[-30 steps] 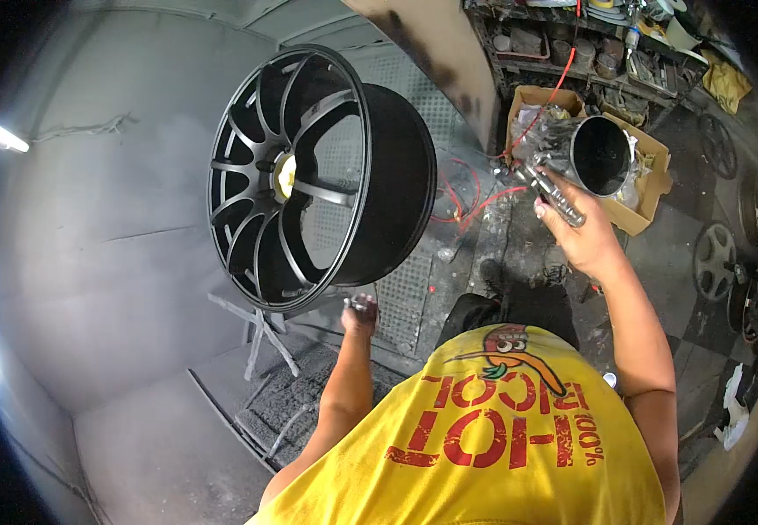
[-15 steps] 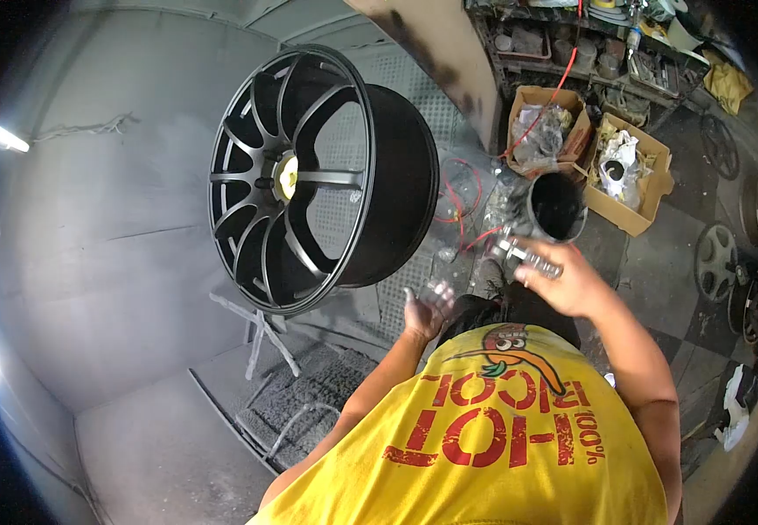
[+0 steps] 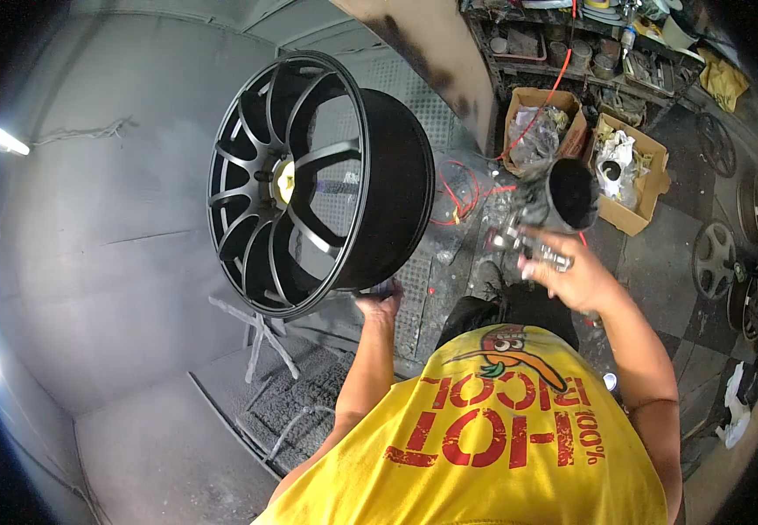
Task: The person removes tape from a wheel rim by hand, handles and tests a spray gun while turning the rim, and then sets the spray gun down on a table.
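Observation:
A dark grey multi-spoke wheel rim (image 3: 396,184) hangs at an angle in front of me, a yellowish piece at its hub. My left hand (image 3: 379,302) is at the bottom edge of the rim's barrel, its fingers curled up against the rim and partly hidden by it. Away from the rim, on the right, my right hand (image 3: 576,276) grips a spray gun (image 3: 532,245) by its metal handle. The gun's dark, open-looking cup (image 3: 574,194) sits beyond my fingers and is slightly blurred.
A red hose (image 3: 462,206) runs along the floor. Two cardboard boxes (image 3: 650,197) with plastic and rags stand ahead on the right, below a cluttered shelf (image 3: 562,66). Other wheels (image 3: 713,258) lie at far right. A coated stand (image 3: 261,341) is below the rim.
My left hand has moved up and left onto the rim's lower edge. The rim's spokes have turned. The spray gun in my right hand has shifted slightly right and tilted.

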Demonstrator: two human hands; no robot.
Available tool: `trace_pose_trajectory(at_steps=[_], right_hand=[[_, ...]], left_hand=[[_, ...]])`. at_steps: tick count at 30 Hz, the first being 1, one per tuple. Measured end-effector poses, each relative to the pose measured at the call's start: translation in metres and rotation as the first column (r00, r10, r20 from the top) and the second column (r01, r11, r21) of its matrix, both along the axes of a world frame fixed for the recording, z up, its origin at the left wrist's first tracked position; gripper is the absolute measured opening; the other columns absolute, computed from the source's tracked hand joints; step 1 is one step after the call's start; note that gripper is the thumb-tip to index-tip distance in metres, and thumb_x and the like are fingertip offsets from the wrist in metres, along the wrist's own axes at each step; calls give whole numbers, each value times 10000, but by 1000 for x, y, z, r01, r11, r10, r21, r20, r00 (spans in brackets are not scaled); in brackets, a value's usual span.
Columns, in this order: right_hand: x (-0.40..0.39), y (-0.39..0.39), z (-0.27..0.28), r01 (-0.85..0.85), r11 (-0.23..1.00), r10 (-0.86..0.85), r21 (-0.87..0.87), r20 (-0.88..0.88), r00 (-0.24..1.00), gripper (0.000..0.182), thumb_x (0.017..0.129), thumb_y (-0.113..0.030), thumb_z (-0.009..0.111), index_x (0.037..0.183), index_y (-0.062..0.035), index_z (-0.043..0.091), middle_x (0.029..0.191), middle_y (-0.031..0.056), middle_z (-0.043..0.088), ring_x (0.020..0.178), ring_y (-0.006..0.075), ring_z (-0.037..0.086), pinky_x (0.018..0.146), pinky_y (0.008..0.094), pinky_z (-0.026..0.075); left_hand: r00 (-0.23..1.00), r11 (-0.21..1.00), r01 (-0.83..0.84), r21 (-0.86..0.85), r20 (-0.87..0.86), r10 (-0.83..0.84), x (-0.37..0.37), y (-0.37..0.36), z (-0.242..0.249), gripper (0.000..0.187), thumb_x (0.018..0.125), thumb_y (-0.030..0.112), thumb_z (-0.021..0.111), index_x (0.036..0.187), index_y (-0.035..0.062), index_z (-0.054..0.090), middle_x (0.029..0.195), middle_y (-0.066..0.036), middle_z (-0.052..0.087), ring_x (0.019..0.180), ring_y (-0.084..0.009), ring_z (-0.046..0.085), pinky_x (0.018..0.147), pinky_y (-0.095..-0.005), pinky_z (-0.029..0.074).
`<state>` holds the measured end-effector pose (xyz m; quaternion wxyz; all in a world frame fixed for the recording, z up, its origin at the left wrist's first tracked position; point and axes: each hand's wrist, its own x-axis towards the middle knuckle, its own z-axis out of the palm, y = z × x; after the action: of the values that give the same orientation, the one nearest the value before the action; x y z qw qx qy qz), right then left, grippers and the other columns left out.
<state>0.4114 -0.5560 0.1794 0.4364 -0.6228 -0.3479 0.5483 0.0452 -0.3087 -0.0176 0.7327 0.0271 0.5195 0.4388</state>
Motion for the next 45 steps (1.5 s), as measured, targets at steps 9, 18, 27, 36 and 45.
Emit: trace_pose_trajectory(at_steps=[9,18,27,36,45], right_hand=[[-11,0,-3,136,971,-181,198,229,957,487,923,-187,645,1378,-67,520,1205,151,663,1090,130,609,955,288,446],[-49,-10,-6,-138,975,123,175,93,988,460,912,-231,660,1333,-69,565,1185,168,671,1075,194,639,961,328,460],[-31,-5,-30,49,993,-72,112,215,974,426,900,-179,657,1311,-92,586,1062,157,695,970,194,665,891,325,489],[-18,0,-16,193,904,-336,382,352,874,440,918,-154,638,1340,-58,560,1239,157,645,1140,183,600,992,312,426],[-59,-27,8,-175,977,152,121,181,972,486,907,-238,670,1362,-109,554,1076,128,705,941,156,663,880,307,490]], left_hand=[[957,998,19,-63,-289,-37,-111,28,-17,814,912,753,181,1402,147,418,1332,-77,536,1189,-294,548,989,-513,405],[915,898,385,-211,-43,-402,-59,-77,-40,844,912,767,203,1304,93,527,1299,-84,573,1194,-313,530,1070,-474,357],[895,888,440,-134,143,-422,10,-86,-29,801,963,691,160,1385,72,444,1396,-106,527,1248,-290,507,1003,-452,405],[995,998,-60,-32,82,63,-25,-25,-12,835,922,707,338,1376,12,423,1349,-168,539,1220,-356,545,1032,-491,438],[997,997,-80,-1,-25,80,-117,-6,-10,985,878,798,220,1424,-7,369,1379,-235,490,1300,-387,448,1079,-528,367]])
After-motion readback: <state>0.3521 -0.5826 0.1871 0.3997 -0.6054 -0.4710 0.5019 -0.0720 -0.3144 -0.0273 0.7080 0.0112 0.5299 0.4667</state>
